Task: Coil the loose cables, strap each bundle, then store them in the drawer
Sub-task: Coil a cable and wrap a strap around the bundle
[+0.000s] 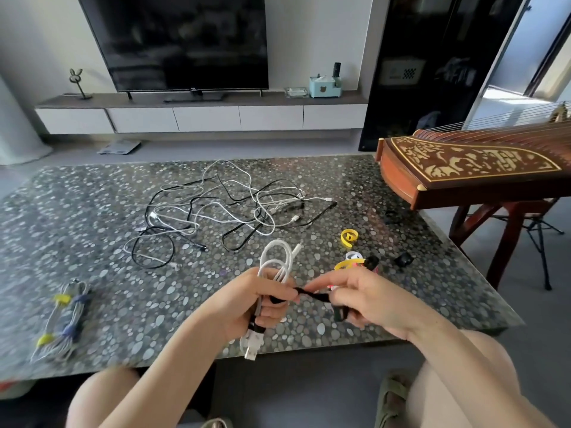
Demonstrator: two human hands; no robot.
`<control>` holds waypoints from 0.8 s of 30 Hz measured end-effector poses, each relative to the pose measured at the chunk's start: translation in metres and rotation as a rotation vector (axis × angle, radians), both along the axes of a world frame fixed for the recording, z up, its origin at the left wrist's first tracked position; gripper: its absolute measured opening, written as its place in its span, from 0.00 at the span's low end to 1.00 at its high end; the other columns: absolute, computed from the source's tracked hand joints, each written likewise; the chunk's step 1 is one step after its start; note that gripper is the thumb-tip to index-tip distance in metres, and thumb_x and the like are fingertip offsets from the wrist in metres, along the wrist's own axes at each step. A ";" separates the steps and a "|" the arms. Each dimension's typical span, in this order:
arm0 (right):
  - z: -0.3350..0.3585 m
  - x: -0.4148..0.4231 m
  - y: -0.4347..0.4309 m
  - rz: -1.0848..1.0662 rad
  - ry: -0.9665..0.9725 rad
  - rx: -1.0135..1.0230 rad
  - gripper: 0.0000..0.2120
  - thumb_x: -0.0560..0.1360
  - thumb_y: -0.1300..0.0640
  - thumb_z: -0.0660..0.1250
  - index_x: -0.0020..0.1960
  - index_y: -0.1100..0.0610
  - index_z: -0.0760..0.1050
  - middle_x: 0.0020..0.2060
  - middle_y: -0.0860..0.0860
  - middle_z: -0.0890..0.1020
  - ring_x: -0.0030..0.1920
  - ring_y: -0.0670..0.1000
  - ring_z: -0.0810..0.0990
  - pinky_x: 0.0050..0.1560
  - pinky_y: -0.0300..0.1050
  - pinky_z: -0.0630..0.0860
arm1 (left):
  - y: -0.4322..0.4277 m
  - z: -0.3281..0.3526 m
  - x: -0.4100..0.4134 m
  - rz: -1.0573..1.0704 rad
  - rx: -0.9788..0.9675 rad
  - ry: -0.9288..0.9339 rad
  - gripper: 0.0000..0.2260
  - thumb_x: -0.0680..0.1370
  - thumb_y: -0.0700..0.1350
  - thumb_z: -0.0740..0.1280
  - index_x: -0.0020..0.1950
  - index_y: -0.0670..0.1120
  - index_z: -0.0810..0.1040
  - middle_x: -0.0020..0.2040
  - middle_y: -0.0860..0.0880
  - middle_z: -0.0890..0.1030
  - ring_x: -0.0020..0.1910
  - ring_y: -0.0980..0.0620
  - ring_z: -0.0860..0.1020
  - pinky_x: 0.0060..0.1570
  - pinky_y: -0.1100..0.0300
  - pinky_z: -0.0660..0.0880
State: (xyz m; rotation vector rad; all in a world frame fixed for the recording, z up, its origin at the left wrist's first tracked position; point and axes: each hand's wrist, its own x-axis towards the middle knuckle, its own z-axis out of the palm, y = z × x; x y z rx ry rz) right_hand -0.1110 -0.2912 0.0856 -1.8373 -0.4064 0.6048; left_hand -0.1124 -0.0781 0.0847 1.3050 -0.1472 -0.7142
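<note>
Gripping white cable coil (276, 263) with left hand (261, 302) fingers | right hand (366, 299) fingers pinching black strap (312, 294)

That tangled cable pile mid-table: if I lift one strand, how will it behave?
Probably floppy: the tangled cables lie in loose, flat loops. One strand will likely drag its neighbours along, since black and white runs cross repeatedly. Likely light too, as the cords are thin and the plugs small.

No readable text; TV (182, 41) logo too small, zither (463, 163) inlay characters indecipherable.
</note>
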 end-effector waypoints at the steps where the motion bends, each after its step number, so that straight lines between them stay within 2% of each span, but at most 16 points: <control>1: 0.002 -0.001 0.002 0.044 -0.068 -0.062 0.13 0.78 0.58 0.63 0.50 0.41 0.81 0.28 0.48 0.72 0.27 0.48 0.67 0.25 0.37 0.63 | 0.001 0.001 -0.001 -0.030 0.015 0.004 0.08 0.68 0.36 0.67 0.30 0.43 0.71 0.23 0.50 0.62 0.19 0.56 0.60 0.19 0.67 0.58; 4: 0.005 -0.003 0.014 0.027 -0.171 -0.077 0.01 0.73 0.49 0.71 0.42 0.43 0.80 0.27 0.45 0.75 0.25 0.45 0.69 0.25 0.37 0.66 | 0.004 0.004 -0.004 -0.084 0.014 0.035 0.05 0.67 0.36 0.68 0.36 0.38 0.71 0.22 0.51 0.61 0.19 0.56 0.59 0.18 0.68 0.57; 6: 0.004 -0.005 0.018 -0.011 -0.129 -0.016 0.05 0.70 0.46 0.71 0.38 0.46 0.79 0.27 0.43 0.76 0.26 0.44 0.71 0.28 0.36 0.68 | 0.006 0.004 -0.005 -0.078 0.004 0.034 0.04 0.68 0.36 0.67 0.36 0.38 0.73 0.22 0.51 0.61 0.19 0.57 0.59 0.19 0.68 0.56; 8: 0.003 -0.008 0.019 -0.018 -0.090 0.020 0.07 0.73 0.49 0.70 0.37 0.48 0.79 0.30 0.42 0.78 0.32 0.43 0.74 0.36 0.34 0.71 | 0.009 0.001 -0.006 -0.044 0.043 0.002 0.06 0.70 0.39 0.68 0.40 0.40 0.72 0.25 0.51 0.62 0.21 0.56 0.59 0.20 0.66 0.57; 10: 0.000 -0.008 0.018 -0.083 -0.110 -0.001 0.08 0.76 0.55 0.68 0.38 0.51 0.79 0.33 0.46 0.80 0.37 0.42 0.76 0.41 0.33 0.71 | 0.012 -0.003 -0.009 0.006 0.047 -0.008 0.12 0.71 0.44 0.70 0.48 0.41 0.70 0.28 0.51 0.63 0.25 0.55 0.60 0.24 0.65 0.59; 13: -0.006 -0.004 0.018 -0.328 -0.080 0.049 0.08 0.78 0.60 0.64 0.40 0.58 0.76 0.35 0.55 0.83 0.36 0.47 0.80 0.44 0.40 0.75 | 0.015 -0.007 -0.009 0.079 -0.116 0.086 0.23 0.73 0.58 0.67 0.56 0.41 0.69 0.33 0.49 0.65 0.30 0.53 0.64 0.32 0.62 0.64; 15: -0.010 -0.001 0.022 -0.490 0.035 0.152 0.08 0.79 0.62 0.63 0.42 0.59 0.76 0.31 0.54 0.80 0.29 0.47 0.78 0.38 0.44 0.77 | 0.016 -0.008 -0.010 0.118 -0.211 0.149 0.25 0.73 0.63 0.59 0.56 0.42 0.68 0.34 0.49 0.66 0.31 0.52 0.64 0.34 0.61 0.65; 16: -0.012 0.001 0.025 -0.556 0.056 0.149 0.07 0.79 0.63 0.63 0.43 0.59 0.76 0.29 0.53 0.78 0.25 0.46 0.75 0.33 0.43 0.75 | 0.016 -0.010 -0.010 0.134 -0.198 0.133 0.25 0.73 0.63 0.56 0.57 0.42 0.68 0.33 0.49 0.66 0.31 0.53 0.64 0.33 0.62 0.65; 19: -0.020 0.009 0.037 -0.665 0.082 0.044 0.07 0.77 0.63 0.65 0.40 0.59 0.77 0.23 0.49 0.74 0.20 0.44 0.71 0.23 0.39 0.66 | 0.011 -0.017 -0.015 0.197 -0.022 -0.026 0.28 0.75 0.61 0.55 0.57 0.37 0.72 0.31 0.51 0.67 0.29 0.54 0.64 0.29 0.64 0.65; 21: -0.022 0.014 0.048 -0.734 0.181 0.062 0.10 0.74 0.62 0.69 0.34 0.61 0.75 0.19 0.49 0.71 0.18 0.46 0.68 0.21 0.39 0.62 | 0.006 -0.018 -0.020 0.218 0.013 -0.094 0.29 0.77 0.61 0.53 0.53 0.36 0.77 0.29 0.51 0.67 0.26 0.55 0.64 0.25 0.66 0.64; 24: -0.019 0.016 0.065 -0.744 0.349 0.224 0.15 0.71 0.62 0.71 0.28 0.59 0.70 0.20 0.50 0.67 0.18 0.46 0.65 0.21 0.39 0.61 | -0.002 -0.013 -0.025 0.222 0.028 -0.075 0.29 0.78 0.62 0.52 0.46 0.39 0.81 0.26 0.51 0.67 0.23 0.55 0.62 0.21 0.66 0.62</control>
